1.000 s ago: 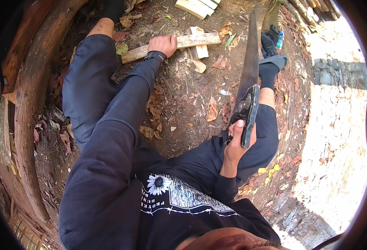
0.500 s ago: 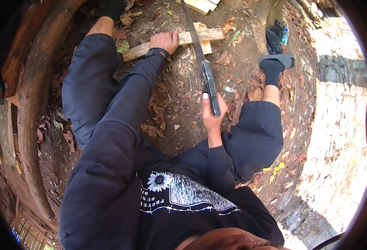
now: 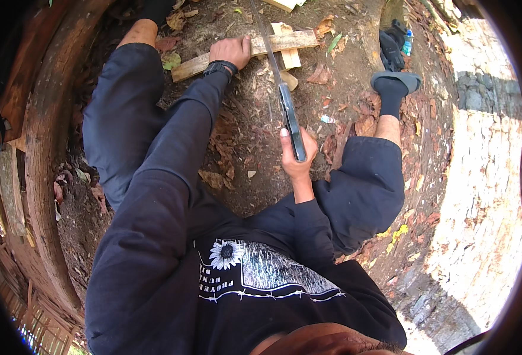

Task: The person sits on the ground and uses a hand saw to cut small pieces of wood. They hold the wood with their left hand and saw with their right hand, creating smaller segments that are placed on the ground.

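Note:
My left hand (image 3: 231, 51) presses down on a narrow wooden strip (image 3: 296, 40), its fingers curled over the far edge. The strip lies at a slant on the ground, its right part resting across a shorter piece of wood (image 3: 290, 58). In my right hand (image 3: 299, 157) is the dark handle of a handsaw (image 3: 290, 115), gripped with the thumb along its side. The saw's thin blade points away from me and crosses the strip just right of my left hand. How deep its teeth sit in the wood cannot be made out.
A rough log (image 3: 47, 148) runs along the left side. Dry leaves (image 3: 216, 179) litter the brown soil between my legs. Near my sandalled foot at the right lie a black object (image 3: 392, 50) and a plastic bottle (image 3: 407, 44). More cut wood (image 3: 284, 3) lies at the far edge.
My right hand and the saw handle have shifted slightly left and away from me. My left hand stays on the wooden strip.

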Demonstrator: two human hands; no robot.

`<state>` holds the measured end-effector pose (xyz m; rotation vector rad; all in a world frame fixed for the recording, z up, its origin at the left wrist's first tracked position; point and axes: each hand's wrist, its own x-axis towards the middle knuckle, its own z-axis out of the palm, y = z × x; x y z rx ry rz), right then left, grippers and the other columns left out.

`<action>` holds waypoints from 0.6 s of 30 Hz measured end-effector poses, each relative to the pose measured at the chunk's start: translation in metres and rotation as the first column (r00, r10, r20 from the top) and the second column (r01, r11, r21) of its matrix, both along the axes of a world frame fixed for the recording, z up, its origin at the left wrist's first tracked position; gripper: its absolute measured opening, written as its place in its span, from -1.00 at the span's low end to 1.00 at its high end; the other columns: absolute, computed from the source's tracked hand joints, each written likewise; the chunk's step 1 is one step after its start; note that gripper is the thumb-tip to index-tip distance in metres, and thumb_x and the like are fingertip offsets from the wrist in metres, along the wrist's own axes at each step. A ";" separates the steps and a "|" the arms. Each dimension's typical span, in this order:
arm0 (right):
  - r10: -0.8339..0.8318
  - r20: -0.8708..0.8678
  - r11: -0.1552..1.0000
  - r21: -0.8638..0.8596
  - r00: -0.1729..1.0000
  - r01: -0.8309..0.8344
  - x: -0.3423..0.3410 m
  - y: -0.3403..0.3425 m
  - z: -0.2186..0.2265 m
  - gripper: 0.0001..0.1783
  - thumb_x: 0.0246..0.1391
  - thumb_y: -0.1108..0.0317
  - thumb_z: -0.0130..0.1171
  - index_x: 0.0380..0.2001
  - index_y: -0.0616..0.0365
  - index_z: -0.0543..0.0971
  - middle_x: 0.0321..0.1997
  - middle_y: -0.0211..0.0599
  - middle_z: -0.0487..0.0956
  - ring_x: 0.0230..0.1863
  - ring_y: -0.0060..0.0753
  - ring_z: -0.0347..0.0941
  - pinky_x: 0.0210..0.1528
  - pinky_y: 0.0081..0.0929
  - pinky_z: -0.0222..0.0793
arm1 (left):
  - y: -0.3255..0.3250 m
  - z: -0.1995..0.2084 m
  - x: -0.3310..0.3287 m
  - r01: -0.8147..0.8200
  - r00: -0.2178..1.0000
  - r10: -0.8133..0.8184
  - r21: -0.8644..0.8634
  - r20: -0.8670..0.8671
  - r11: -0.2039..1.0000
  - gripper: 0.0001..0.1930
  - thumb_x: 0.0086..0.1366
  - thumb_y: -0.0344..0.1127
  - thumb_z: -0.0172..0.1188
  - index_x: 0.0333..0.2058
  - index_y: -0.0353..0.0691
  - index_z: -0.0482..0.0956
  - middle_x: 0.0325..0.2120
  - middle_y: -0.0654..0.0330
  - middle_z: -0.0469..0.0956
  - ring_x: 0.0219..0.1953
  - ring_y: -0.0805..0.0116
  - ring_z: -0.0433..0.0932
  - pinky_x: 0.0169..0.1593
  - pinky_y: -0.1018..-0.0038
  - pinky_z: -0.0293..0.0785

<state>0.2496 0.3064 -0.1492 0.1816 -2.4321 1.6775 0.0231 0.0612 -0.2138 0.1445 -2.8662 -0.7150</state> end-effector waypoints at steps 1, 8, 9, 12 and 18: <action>0.000 -0.016 1.000 -0.008 1.000 0.000 -0.001 -0.001 0.000 -0.68 0.35 0.30 0.38 -0.44 0.23 0.56 -0.60 -0.44 0.40 -0.54 -0.60 0.27 -0.46 -0.42 0.21 | -0.001 0.000 -0.001 0.002 1.000 -0.002 -0.003 0.006 1.000 -0.38 0.62 0.15 -0.21 -0.22 -0.10 0.79 -0.38 -0.16 0.75 -0.27 -0.25 0.74 -0.06 -0.12 0.65; -0.004 -0.048 1.000 0.016 0.999 0.005 0.007 0.005 0.002 -0.67 0.34 0.32 0.39 -0.47 0.23 0.53 -0.63 -0.44 0.38 -0.58 -0.60 0.27 -0.49 -0.42 0.20 | 0.004 0.002 -0.007 -0.036 0.997 0.037 -0.015 0.064 0.999 -0.35 0.61 0.15 -0.21 -0.26 -0.14 0.81 -0.36 -0.17 0.75 -0.25 -0.24 0.74 -0.05 -0.11 0.65; -0.007 -0.048 0.999 0.031 0.999 0.008 0.015 0.006 0.006 -0.67 0.34 0.33 0.39 -0.46 0.23 0.53 -0.63 -0.42 0.39 -0.58 -0.60 0.29 -0.49 -0.41 0.22 | 0.003 0.002 -0.007 -0.043 0.997 0.044 -0.015 0.067 0.999 -0.35 0.61 0.15 -0.21 -0.27 -0.15 0.81 -0.36 -0.17 0.75 -0.25 -0.24 0.74 -0.04 -0.11 0.65; -0.025 -0.016 0.999 0.044 1.000 0.026 0.048 0.015 0.020 -0.73 0.31 0.37 0.38 -0.44 0.25 0.56 -0.64 -0.37 0.42 -0.61 -0.57 0.33 -0.49 -0.41 0.26 | 0.000 -0.002 -0.008 -0.058 0.996 0.059 -0.011 0.073 0.998 -0.33 0.60 0.16 -0.20 -0.30 -0.16 0.82 -0.36 -0.17 0.76 -0.23 -0.24 0.75 -0.04 -0.09 0.65; -0.031 0.052 0.992 0.125 0.998 0.024 0.118 0.047 0.045 -0.76 0.27 0.42 0.37 -0.44 0.26 0.57 -0.65 -0.34 0.42 -0.63 -0.54 0.35 -0.50 -0.41 0.26 | 0.000 -0.004 -0.008 -0.033 0.995 0.034 -0.013 0.090 0.999 -0.33 0.61 0.15 -0.21 -0.32 -0.17 0.81 -0.36 -0.18 0.75 -0.25 -0.24 0.74 -0.05 -0.08 0.65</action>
